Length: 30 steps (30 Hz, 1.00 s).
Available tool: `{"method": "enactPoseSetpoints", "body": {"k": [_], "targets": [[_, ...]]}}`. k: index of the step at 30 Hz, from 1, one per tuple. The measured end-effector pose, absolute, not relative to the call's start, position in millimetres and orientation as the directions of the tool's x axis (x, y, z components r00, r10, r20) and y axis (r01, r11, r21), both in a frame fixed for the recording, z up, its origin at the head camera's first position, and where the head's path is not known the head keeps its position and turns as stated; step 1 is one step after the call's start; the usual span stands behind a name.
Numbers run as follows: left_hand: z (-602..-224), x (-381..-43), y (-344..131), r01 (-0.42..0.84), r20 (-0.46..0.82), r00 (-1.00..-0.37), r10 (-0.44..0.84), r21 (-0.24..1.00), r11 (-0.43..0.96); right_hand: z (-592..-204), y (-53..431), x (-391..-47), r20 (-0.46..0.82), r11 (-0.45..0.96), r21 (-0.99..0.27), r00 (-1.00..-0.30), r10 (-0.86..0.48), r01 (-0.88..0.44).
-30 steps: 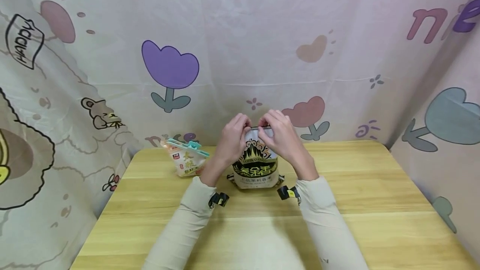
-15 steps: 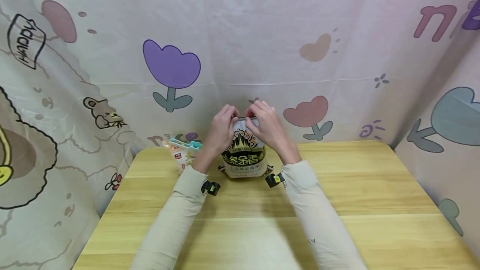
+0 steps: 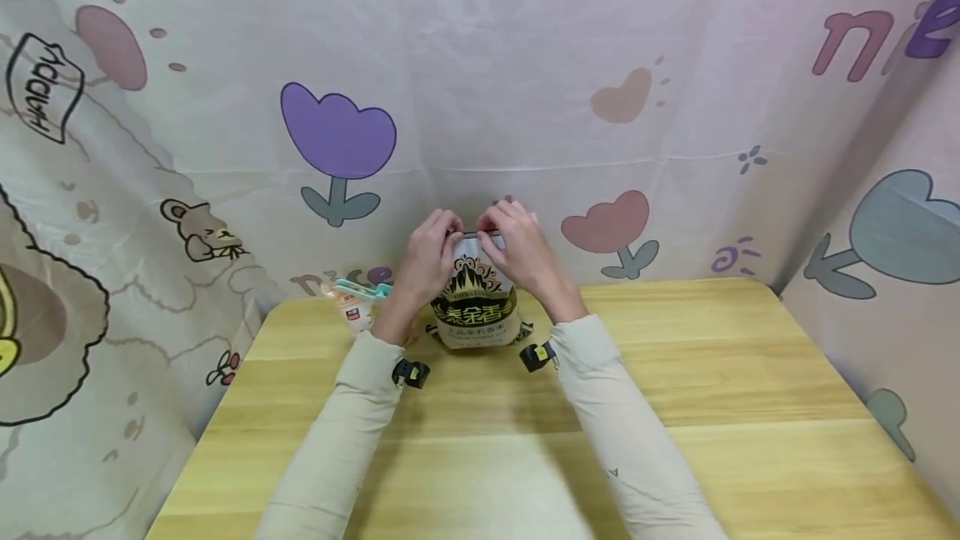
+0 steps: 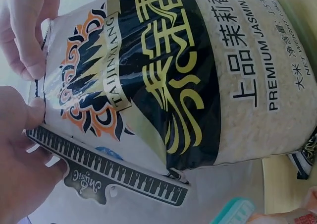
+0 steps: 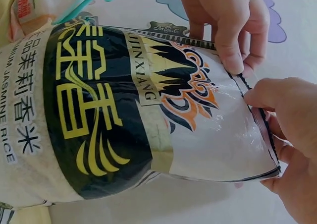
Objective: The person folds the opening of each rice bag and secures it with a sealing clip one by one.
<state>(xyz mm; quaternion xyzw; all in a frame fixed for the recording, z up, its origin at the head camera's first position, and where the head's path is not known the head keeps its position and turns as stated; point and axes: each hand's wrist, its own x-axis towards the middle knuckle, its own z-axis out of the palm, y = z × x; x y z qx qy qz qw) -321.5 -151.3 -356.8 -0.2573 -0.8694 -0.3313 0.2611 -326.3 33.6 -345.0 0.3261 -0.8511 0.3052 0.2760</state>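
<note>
A clear-and-black bag of jasmine rice (image 3: 476,315) stands upright on the table, its dark upper edge held between both hands. My left hand (image 3: 429,257) pinches the left part of that edge with thumb and fingers. Beside the bag, against the same hand, is a black bag clip (image 4: 111,167) with piano keys and the word "Music"; how the fingers hold it is partly hidden. On the right part of the edge, the thumb and fingers of my right hand (image 5: 292,130) grip the bag's mouth. The mouth looks flattened in the right wrist view.
Left of the rice bag, partly behind my left forearm, stands a smaller rice bag (image 3: 356,312) with a teal clip (image 3: 360,287) across its top. Both are near the back of the wooden table (image 3: 675,373). A printed cloth (image 3: 487,107) hangs right behind it.
Both hands and the rice bag have shifted to the left and toward the back cloth. My left arm now covers more of the smaller bag. The hold on the bag's top edge stays.
</note>
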Motion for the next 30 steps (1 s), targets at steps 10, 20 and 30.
{"method": "enactPoseSetpoints", "body": {"k": [10,20,30], "targets": [[-350,-310,-153,0.613,0.585,-0.755,0.296,0.469,0.636,-351,41,-314,0.682,0.596,-0.349,-0.632,-0.367,-0.723],[-354,-295,-157,0.629,0.594,-0.744,0.306,0.47,0.619,-359,51,-299,0.678,0.577,-0.376,-0.64,-0.363,-0.725],[-356,-284,-160,0.646,0.626,-0.722,0.295,0.456,0.612,-363,68,-283,0.674,0.561,-0.42,-0.659,-0.333,-0.713]]}}
